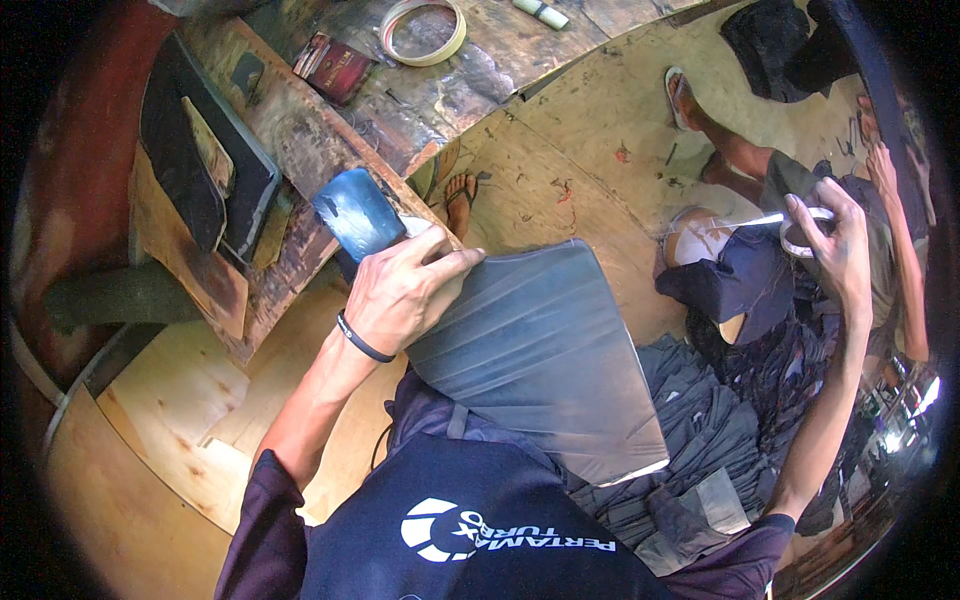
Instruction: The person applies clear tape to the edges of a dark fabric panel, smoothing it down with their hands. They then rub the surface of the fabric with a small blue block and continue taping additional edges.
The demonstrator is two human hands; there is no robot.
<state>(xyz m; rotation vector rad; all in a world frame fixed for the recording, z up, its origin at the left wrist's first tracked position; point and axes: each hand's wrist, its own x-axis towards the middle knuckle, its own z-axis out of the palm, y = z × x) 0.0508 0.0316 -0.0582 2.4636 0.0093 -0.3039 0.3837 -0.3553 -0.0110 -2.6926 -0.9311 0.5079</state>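
Across my lap lies a dark grey flat panel point(545, 365) with a creased covering and a pale edge at its lower right corner. My left hand point(405, 290), with a black wristband, is closed at the panel's upper left edge, thumb and forefinger pinched by the corner. What lies under its fingers is partly hidden. Just beyond it, a glossy blue rounded block point(358, 212) rests at the bench edge. Out to the right, my raised right hand point(838, 240) grips a roll of white tape point(797, 238). A strip of tape point(745, 221) stretches leftward from the roll.
The worn wooden bench point(300, 150) carries a tape ring point(423, 32), a dark red pack point(333, 68) and dark flat pieces point(205, 165). Dark cloth pieces point(690, 400) are heaped at right. A person's sandalled foot point(682, 98) and another foot point(460, 200) are on the floor.
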